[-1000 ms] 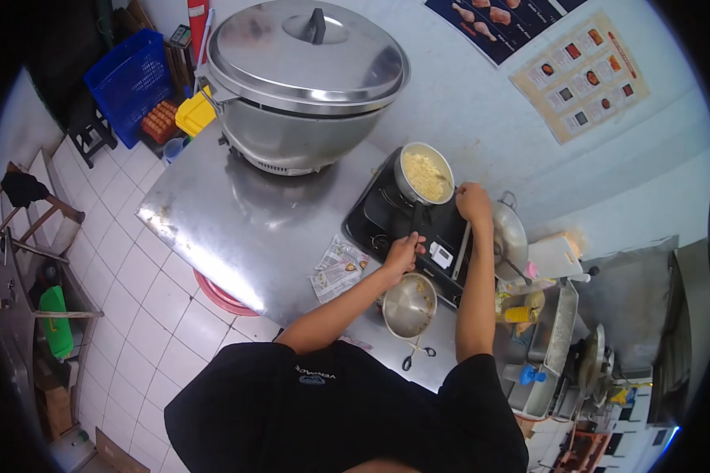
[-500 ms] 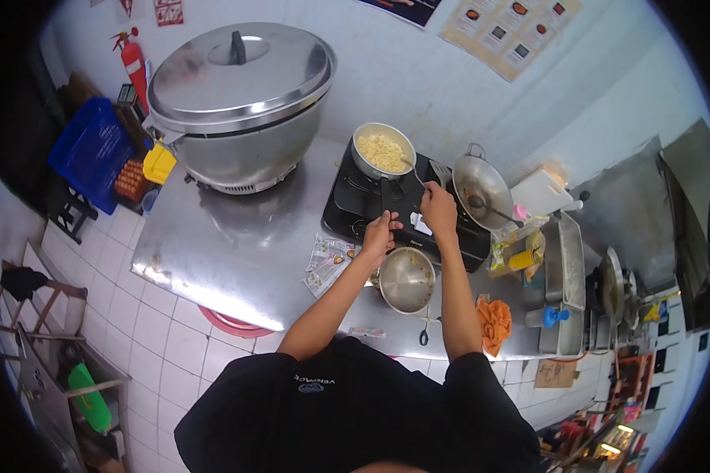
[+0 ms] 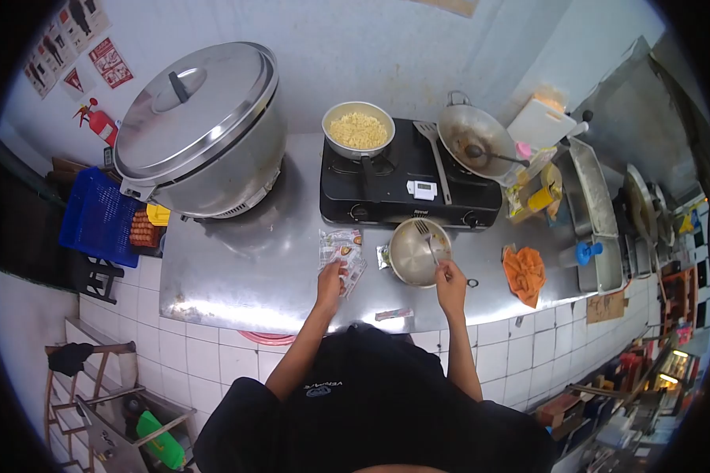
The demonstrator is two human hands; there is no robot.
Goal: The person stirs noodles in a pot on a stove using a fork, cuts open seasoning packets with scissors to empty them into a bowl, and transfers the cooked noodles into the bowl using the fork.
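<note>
My right hand point(image 3: 450, 281) is closed on a fork point(image 3: 428, 239), whose tines are over the metal bowl point(image 3: 414, 264) at the front of the counter. My left hand point(image 3: 331, 281) is over the printed packet wrappers point(image 3: 341, 246), left of the bowl; its fingers look curled, and whether they grip a wrapper is unclear. Behind, a pot of noodles point(image 3: 358, 132) sits on the left side of the black stove point(image 3: 386, 206), its handle pointing toward me. A slotted spatula point(image 3: 436, 160) and a small white timer point(image 3: 422, 190) lie on the stove.
A large lidded steel cooker point(image 3: 205, 134) stands at the left. The wok point(image 3: 475, 139) with a ladle is at the stove's right. An orange cloth point(image 3: 524, 276) lies on the counter point(image 3: 237, 288). Farther right are a yellow bottle point(image 3: 541, 198) and metal trays point(image 3: 593, 189).
My left hand has let go of the pot's handle and moved down to the wrappers. My right hand has moved with the fork from the pot to the bowl. The view has shifted.
</note>
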